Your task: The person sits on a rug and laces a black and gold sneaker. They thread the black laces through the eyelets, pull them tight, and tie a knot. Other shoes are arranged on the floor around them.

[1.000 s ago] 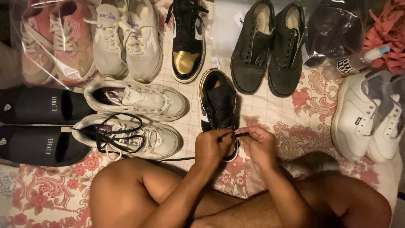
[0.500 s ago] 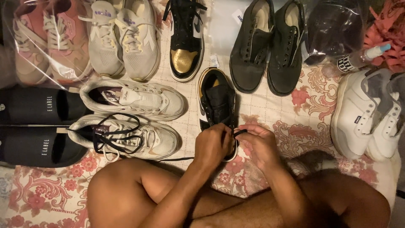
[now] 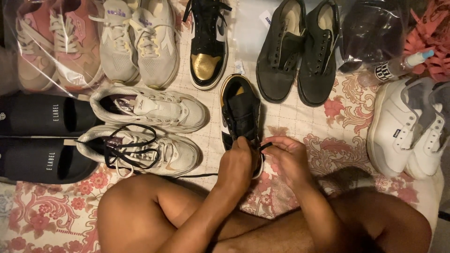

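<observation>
step: lacing black-and-gold sneaker (image 3: 240, 112) | left hand (image 3: 238, 161) fingers pinch black lace (image 3: 265, 146) | right hand (image 3: 289, 157) fingers grip lace end | tip: keep tension even, eyelet by eyelet

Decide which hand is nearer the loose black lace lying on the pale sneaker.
Left. The left hand works right of the loose black lace; the right hand is farther right.
</observation>
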